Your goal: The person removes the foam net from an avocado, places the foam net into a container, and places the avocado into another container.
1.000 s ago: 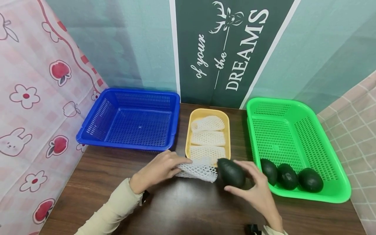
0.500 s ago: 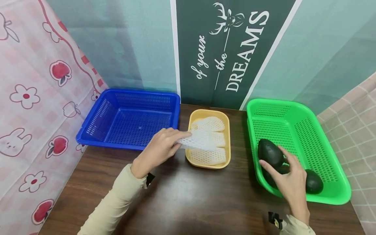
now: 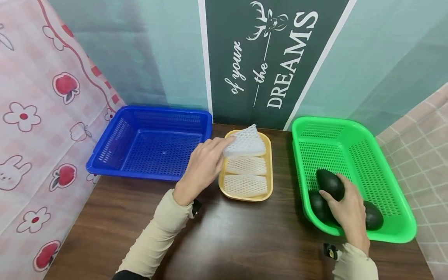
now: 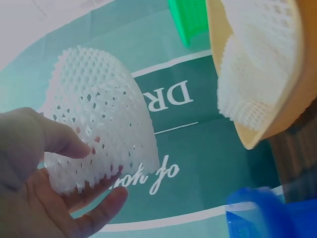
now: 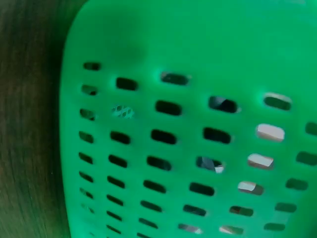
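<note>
My left hand (image 3: 207,161) pinches a white foam net sleeve (image 3: 246,142) over the back part of the yellow tray (image 3: 221,186). In the left wrist view the net sleeve (image 4: 106,114) hangs in the air, gripped at one end between thumb and fingers. More net sleeves (image 3: 246,185) lie flat in the tray. Inside the green basket (image 3: 392,233), my right hand (image 3: 350,212) holds a dark avocado (image 3: 330,183) at the near left. Other avocados (image 3: 373,216) lie beside and partly behind this hand. The right wrist view shows only the green basket wall (image 5: 148,39), not the hand.
A blue basket (image 3: 148,175) stands at the back left, close to the left forearm. All containers rest on a dark wooden table (image 3: 252,241). A green printed cloth (image 3: 168,50) hangs behind them, with patterned cloths at both sides.
The right hand has carried the avocado from beside the net sleeve rightward into the green basket. The left hand has moved the net sleeve away from me, over the tray's back part.
</note>
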{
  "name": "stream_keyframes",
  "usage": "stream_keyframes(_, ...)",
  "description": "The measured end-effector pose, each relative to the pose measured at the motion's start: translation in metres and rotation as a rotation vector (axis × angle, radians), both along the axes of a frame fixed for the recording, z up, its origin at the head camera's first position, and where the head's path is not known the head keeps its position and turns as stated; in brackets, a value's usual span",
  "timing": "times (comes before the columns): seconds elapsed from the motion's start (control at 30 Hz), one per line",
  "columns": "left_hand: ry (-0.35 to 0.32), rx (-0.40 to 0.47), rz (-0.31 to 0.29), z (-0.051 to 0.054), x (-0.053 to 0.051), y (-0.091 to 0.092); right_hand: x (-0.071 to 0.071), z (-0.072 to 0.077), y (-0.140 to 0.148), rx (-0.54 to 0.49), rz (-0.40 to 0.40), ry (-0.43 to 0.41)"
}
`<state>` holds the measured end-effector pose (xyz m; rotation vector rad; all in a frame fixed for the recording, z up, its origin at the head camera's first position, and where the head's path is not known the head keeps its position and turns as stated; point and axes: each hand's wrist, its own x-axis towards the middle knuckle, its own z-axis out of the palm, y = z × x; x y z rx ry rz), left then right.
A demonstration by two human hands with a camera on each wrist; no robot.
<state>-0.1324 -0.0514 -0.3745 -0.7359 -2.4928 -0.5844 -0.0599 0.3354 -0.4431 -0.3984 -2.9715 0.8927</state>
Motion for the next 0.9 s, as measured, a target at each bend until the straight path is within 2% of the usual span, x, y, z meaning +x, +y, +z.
stream_keyframes(0.1,0.007,0.004,0.013,0.004,-0.008,0.004,-0.002,-0.002,0.003,-0.002,0.008,-0.026)
stream_keyframes(0.2,-0.011,0.027,0.033,0.003,-0.019,0.009,-0.004,-0.004,0.003,-0.004,0.017,-0.036)
stream_keyframes(0.43,-0.040,0.076,0.096,-0.018,-0.046,0.032,-0.007,-0.007,0.001,0.006,0.054,-0.058)
stream_keyframes(0.63,-0.070,0.082,0.091,-0.034,-0.065,0.046,-0.009,-0.010,-0.001,0.008,0.090,-0.062)
stream_keyframes(0.77,-0.152,0.070,0.103,-0.046,-0.074,0.049,-0.008,-0.011,-0.003,0.002,0.114,-0.083)
stream_keyframes(0.9,-0.307,-0.029,0.086,-0.052,-0.082,0.053,-0.007,-0.011,-0.003,0.004,0.110,-0.094)
